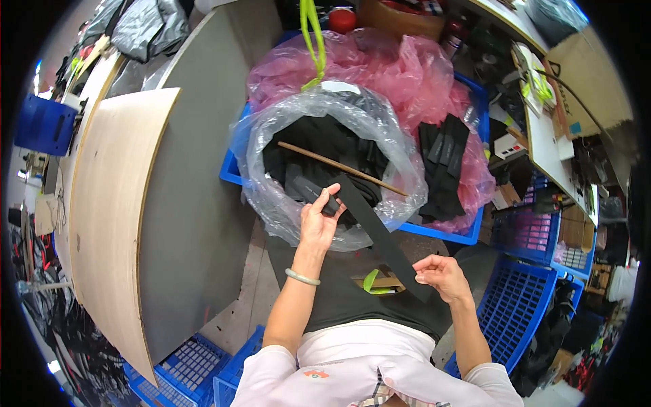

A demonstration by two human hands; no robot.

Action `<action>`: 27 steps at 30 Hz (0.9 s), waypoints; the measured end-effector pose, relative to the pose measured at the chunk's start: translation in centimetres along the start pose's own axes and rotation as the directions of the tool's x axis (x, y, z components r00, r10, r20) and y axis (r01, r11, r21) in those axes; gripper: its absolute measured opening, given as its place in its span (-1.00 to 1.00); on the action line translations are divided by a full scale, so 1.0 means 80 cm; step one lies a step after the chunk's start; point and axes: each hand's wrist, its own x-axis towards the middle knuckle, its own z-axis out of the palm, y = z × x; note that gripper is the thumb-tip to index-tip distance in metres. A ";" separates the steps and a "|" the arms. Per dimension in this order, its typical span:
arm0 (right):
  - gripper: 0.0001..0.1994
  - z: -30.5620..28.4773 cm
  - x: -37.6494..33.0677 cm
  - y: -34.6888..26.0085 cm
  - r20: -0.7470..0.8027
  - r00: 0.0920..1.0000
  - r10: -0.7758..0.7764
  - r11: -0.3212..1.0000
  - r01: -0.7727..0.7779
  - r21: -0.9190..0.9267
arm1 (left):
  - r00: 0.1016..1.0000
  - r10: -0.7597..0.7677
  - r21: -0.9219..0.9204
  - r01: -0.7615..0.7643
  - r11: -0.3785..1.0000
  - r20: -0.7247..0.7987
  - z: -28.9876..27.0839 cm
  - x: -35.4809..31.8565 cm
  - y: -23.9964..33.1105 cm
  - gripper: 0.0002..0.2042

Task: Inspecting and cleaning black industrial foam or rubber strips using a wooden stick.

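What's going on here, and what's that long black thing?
A person is holding a long black strip, stretched out at a slant. The left hand grips its upper end, and the right hand is at its lower part. In front, an open clear plastic bag holds a dark pile, with a thin wooden stick lying across the opening. More black pieces lie to the right, on pink plastic.

A blue crate carries crumpled pink plastic and a clear bag.
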 end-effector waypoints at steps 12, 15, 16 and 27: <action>-0.74 0.079 0.051 -0.053 -0.031 0.459 -0.888 0.378 0.690 -0.617 | 0.973 0.030 0.203 -0.078 0.976 0.230 0.096 -0.117 -0.053 -0.71; -0.71 0.085 0.052 -0.049 -0.024 0.358 -0.933 0.277 0.676 -0.682 | 0.978 -0.008 0.218 -0.038 0.975 0.206 0.109 -0.130 -0.041 -0.71; -0.70 0.085 0.051 -0.047 -0.037 0.345 -0.938 0.275 0.675 -0.684 | 0.981 -0.042 0.195 0.004 0.981 0.190 0.105 -0.130 -0.037 -0.70; -0.87 0.062 0.003 -0.061 -0.117 0.502 -0.857 0.503 0.765 -0.402 | 0.936 -0.277 -0.164 0.315 0.935 0.217 0.115 -0.127 -0.012 -0.84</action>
